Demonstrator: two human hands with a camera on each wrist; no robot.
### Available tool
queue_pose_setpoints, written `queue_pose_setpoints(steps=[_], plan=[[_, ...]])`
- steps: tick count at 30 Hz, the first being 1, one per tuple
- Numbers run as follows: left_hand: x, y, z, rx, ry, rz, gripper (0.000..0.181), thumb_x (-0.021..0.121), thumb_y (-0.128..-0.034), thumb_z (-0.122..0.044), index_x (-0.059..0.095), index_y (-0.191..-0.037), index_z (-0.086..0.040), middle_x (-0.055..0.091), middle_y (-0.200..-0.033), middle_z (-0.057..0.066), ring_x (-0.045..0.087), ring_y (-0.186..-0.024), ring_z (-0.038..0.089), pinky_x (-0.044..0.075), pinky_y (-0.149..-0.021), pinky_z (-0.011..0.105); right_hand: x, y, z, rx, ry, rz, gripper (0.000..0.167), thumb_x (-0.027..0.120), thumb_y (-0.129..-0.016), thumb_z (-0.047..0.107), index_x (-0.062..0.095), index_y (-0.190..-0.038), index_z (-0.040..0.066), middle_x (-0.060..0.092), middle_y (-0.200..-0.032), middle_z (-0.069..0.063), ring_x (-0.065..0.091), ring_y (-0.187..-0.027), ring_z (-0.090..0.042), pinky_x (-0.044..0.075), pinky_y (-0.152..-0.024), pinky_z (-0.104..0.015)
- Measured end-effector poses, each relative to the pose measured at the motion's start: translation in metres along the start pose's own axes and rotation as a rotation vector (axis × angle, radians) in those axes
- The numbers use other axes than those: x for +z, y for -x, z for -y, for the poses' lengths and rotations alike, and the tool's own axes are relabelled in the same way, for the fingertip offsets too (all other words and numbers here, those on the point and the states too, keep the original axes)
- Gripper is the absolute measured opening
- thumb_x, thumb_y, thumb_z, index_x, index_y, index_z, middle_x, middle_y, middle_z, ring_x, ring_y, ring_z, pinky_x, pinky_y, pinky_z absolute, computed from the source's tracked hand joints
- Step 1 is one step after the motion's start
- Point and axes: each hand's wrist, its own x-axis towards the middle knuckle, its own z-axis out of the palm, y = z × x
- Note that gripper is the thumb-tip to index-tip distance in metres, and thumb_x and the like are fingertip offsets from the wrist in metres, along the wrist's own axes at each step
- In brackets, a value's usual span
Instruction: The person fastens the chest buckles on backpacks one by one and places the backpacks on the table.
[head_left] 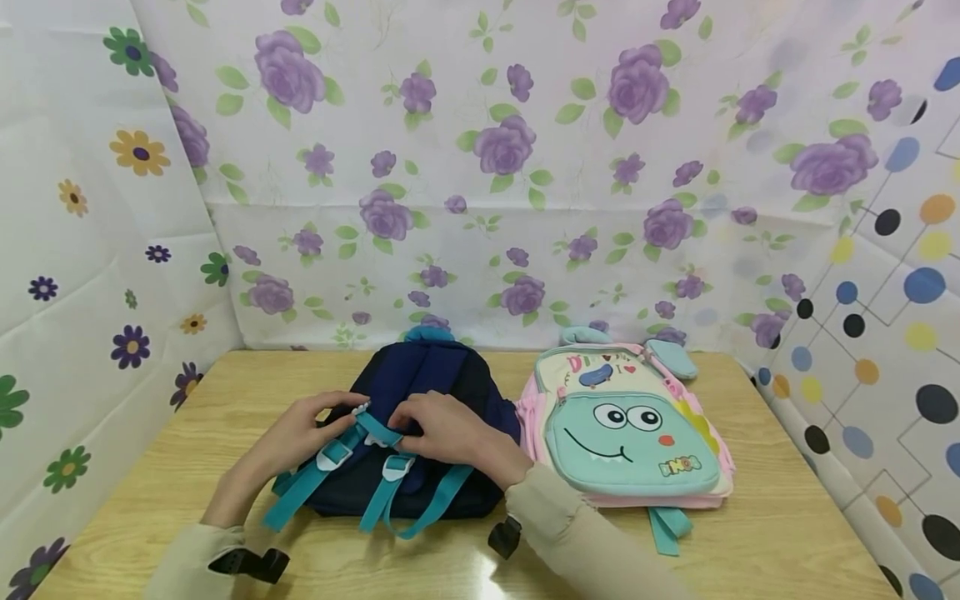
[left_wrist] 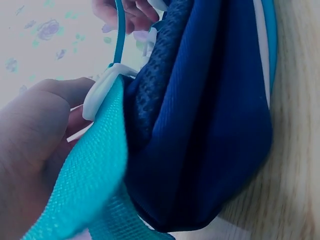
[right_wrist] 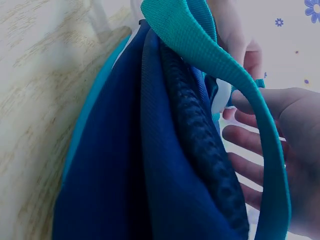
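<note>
A person's left hand (head_left: 311,429) pinches a white clip (head_left: 361,409) on a teal strap (head_left: 381,429) between thumb and forefinger. The strap crosses the upturned back of a navy backpack (head_left: 420,375) lying on the wooden table (head_left: 202,425). The right hand (head_left: 442,429) pinches the strap's other end, remaining fingers loosely spread. Just beside, rightmost, lies a pink-and-mint backpack (head_left: 637,442) with a cartoon face.

Navy backpack (head_left: 420,375) looks matt cloth with rough mesh padding (right_wrist: 195,120). Teal straps (left_wrist: 95,165) are coarse woven webbing, white buckles (left_wrist: 100,92) smooth plastic. Tabletop (head_left: 780,500) is wood-grained, glossy from here.
</note>
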Motion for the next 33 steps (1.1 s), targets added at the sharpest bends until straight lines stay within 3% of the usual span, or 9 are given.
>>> queue_pose_setpoints(steps=[9,16,21,25,33], plan=[[0.001,0.0,0.002,-0.02,-0.006,0.011,0.036,0.058,-0.1013,-0.019,0.06,-0.136,-0.012,0.062,-0.136,0.008,0.058,-0.125,0.033,0.051,-0.094,0.048,0.006,-0.005,0.001,0.015,0.038,0.018,0.03,0.072,-0.091,0.038,0.073,-0.118,0.024,0.069,-0.109,0.009,0.058,-0.1,-0.008,0.044,-0.094,-0.025],[-0.001,0.0,0.002,-0.033,0.005,0.024,0.035,0.057,-0.1019,-0.021,0.061,-0.136,-0.012,0.063,-0.133,0.006,0.061,-0.117,0.03,0.053,-0.086,0.033,0.014,-0.01,0.001,0.04,0.099,0.004,0.029,0.072,-0.09,0.043,0.075,-0.113,0.025,0.068,-0.101,0.011,0.054,-0.088,-0.007,0.042,-0.084,-0.023],[-0.004,0.0,-0.002,-0.025,0.016,0.024,0.036,0.058,-0.1016,-0.022,0.06,-0.135,-0.01,0.064,-0.132,0.007,0.062,-0.112,0.028,0.054,-0.084,0.032,0.019,-0.013,0.003,0.082,0.176,-0.01,0.032,0.072,-0.089,0.046,0.074,-0.115,0.027,0.068,-0.101,0.01,0.049,-0.082,-0.01,0.04,-0.075,-0.024],[-0.007,0.0,-0.002,-0.015,0.022,0.027,0.036,0.059,-0.1012,-0.023,0.061,-0.135,-0.011,0.065,-0.129,0.006,0.063,-0.11,0.025,0.055,-0.083,0.031,0.022,-0.012,0.005,0.119,0.225,-0.01,0.034,0.071,-0.089,0.048,0.072,-0.117,0.027,0.068,-0.106,0.008,0.05,-0.085,-0.013,0.043,-0.077,-0.028],[-0.016,-0.001,-0.004,-0.003,0.009,0.032,0.035,0.06,-0.1005,-0.024,0.062,-0.134,-0.013,0.066,-0.126,0.004,0.063,-0.108,0.024,0.055,-0.082,0.032,0.021,-0.008,0.006,0.137,0.238,-0.033,0.033,0.069,-0.091,0.047,0.072,-0.115,0.025,0.065,-0.106,0.007,0.049,-0.084,-0.013,0.043,-0.076,-0.028]])
